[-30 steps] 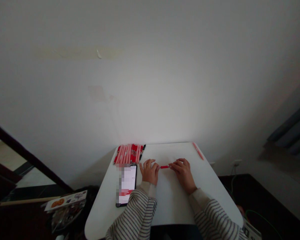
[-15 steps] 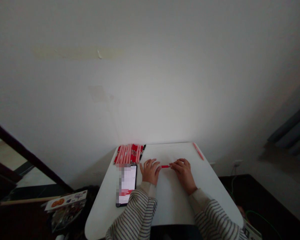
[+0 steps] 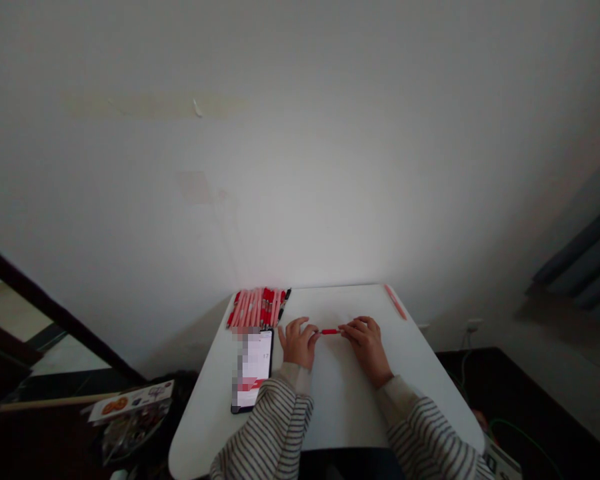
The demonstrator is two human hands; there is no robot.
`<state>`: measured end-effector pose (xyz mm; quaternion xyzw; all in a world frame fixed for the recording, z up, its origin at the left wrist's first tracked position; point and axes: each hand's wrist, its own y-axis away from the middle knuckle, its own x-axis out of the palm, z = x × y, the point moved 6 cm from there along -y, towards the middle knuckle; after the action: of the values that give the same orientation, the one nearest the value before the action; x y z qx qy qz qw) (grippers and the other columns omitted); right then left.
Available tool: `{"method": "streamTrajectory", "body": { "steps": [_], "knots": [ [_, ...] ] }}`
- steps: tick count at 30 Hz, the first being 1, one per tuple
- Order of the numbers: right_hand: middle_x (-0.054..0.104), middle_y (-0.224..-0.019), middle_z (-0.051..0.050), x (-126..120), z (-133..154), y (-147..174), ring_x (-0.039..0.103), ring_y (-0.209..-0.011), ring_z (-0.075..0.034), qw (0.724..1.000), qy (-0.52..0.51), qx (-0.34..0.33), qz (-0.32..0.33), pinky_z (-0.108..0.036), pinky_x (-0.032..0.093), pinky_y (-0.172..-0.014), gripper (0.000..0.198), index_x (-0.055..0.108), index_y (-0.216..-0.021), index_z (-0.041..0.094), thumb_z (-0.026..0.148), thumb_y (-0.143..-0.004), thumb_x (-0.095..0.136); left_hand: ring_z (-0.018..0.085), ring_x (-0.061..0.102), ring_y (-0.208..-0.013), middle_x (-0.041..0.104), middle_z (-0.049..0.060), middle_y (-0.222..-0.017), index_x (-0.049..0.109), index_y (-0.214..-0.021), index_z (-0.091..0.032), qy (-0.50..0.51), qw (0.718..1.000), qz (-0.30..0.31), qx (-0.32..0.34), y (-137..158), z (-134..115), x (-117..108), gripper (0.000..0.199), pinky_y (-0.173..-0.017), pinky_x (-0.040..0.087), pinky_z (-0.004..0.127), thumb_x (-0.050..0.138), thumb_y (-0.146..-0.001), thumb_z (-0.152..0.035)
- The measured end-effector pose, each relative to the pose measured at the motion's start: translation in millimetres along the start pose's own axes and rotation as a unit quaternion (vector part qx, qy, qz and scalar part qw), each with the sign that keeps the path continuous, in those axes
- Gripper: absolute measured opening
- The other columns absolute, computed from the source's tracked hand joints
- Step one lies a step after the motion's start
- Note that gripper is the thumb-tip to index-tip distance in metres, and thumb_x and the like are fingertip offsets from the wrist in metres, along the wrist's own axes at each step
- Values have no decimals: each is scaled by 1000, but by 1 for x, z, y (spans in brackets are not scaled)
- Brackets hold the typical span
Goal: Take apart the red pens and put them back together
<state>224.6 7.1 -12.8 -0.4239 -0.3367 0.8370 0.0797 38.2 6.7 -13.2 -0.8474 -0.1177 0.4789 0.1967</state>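
Between my two hands a red pen lies sideways, a little above or on the white table. My left hand pinches its left end between thumb and forefinger, the other fingers raised. At its right end my right hand grips it with the fingertips, which hide that end. Left of my left hand, a row of pink, red and black pens lies side by side near the back edge. A phone with a lit, partly blurred screen rests beside my left forearm.
One pink pen lies alone at the table's back right corner. A pale wall rises directly behind the table. On the floor at left sits a bag of items with a printed box; a wall socket is at right.
The left fingers have shifted slightly left along the red pen, showing more of its left end. My right hand has hardly moved.
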Motion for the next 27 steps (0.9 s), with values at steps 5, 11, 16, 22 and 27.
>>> {"method": "streamTrajectory", "body": {
  "steps": [5, 11, 16, 22, 27],
  "knots": [
    [68, -90, -3, 1, -1, 1, 48, -99, -23, 1000, 5, -4, 5, -41, 39, -89, 23, 69, -105, 33, 28, -87, 56, 25, 51, -113, 62, 3, -115, 68, -85, -30, -5, 1000, -22, 4, 0, 2, 1, 14, -105, 22, 63, 54, -84, -32],
    [68, -90, -3, 1, -4, 1, 48, -98, -23, 1000, 10, 1, -1, -40, 38, -88, 22, 69, -104, 32, 28, -88, 55, 25, 51, -113, 62, 3, -114, 68, -86, -31, -10, 999, -31, 7, 0, 4, 3, 14, -104, 25, 61, 55, -84, -32],
    [68, -90, -3, 1, -5, 0, 48, -97, -22, 1000, 5, -1, -5, -38, 39, -88, 22, 69, -105, 32, 29, -87, 56, 24, 52, -111, 63, 3, -112, 68, -85, -29, -5, 999, -46, 9, -1, 5, 2, 13, -104, 26, 60, 56, -83, -31],
    [68, -89, -3, 0, -5, -1, 49, -97, -22, 1000, 6, 5, -3, -39, 39, -87, 21, 70, -102, 31, 31, -88, 55, 22, 53, -106, 64, 4, -108, 68, -84, -26, 9, 998, -66, 12, -2, 11, 4, 13, -100, 34, 51, 56, -83, -30],
    [68, -88, -4, -1, -6, -1, 49, -96, -22, 1000, 10, 14, -6, -40, 39, -87, 21, 71, -99, 30, 33, -89, 52, 21, 53, -103, 63, 4, -105, 67, -83, -25, 19, 996, -88, 15, -2, 14, 2, 13, -98, 36, 48, 55, -83, -29]
  ]
}}
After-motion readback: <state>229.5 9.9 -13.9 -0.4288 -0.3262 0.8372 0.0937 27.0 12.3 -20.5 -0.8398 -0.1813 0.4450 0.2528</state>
